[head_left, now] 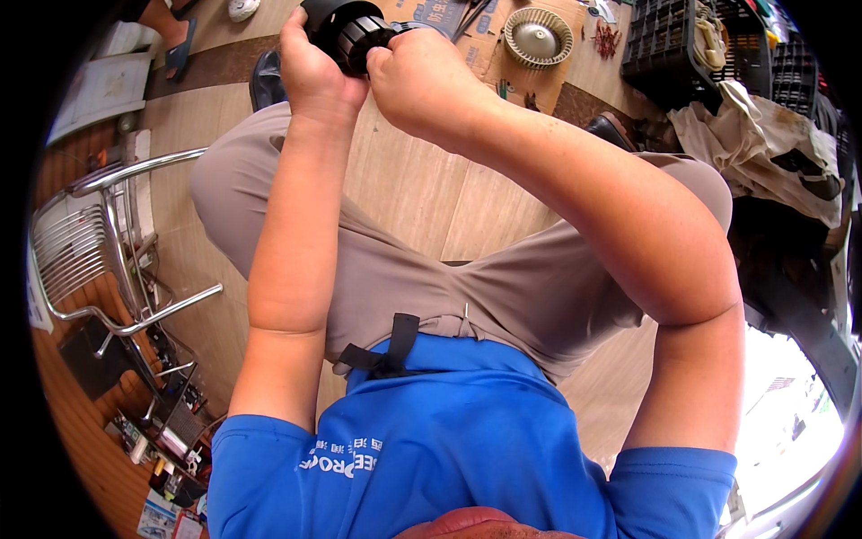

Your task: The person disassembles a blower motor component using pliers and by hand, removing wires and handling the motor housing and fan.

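At the far left, a chrome chair [117, 260] stands on a pale floor [404, 198]; above it, near the top, is another person's foot in a sandal [182, 52]. At the top, left of centre, the left hand [314, 67] holds a black part [362, 34], round and ribbed, cupping its left side and underside. The part is raised in front of the seated person's spread knees, its top cut off by the picture edge. The right hand [426, 76] is curled closed against the part's right side; whether it grips the part or something small cannot be told. Further right, a fan wheel [539, 39] lies on cardboard [489, 67], with red bits [607, 40] just beside. At the far right, a black crate [660, 49] sits above a crumpled beige cloth [759, 144].
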The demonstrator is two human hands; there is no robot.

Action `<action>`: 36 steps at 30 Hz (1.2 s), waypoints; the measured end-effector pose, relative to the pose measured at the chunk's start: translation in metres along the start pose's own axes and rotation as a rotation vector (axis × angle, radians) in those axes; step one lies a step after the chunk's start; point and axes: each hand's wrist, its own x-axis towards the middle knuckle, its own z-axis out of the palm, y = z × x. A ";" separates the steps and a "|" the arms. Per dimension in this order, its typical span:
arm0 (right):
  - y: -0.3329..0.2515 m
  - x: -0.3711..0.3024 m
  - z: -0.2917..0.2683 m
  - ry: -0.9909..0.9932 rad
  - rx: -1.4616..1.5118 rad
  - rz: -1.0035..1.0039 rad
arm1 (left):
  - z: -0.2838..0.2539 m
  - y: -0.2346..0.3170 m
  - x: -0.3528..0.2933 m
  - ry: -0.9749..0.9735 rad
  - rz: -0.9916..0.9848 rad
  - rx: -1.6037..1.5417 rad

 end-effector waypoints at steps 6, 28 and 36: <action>0.000 -0.001 0.001 -0.019 -0.179 -0.127 | 0.029 0.001 -0.023 0.104 -0.107 0.073; 0.014 0.027 0.017 -0.058 -0.467 -0.256 | 0.034 -0.012 -0.025 0.028 -0.105 -0.087; 0.024 0.033 0.027 0.074 -0.922 -0.596 | 0.027 -0.013 -0.021 0.028 -0.034 -0.057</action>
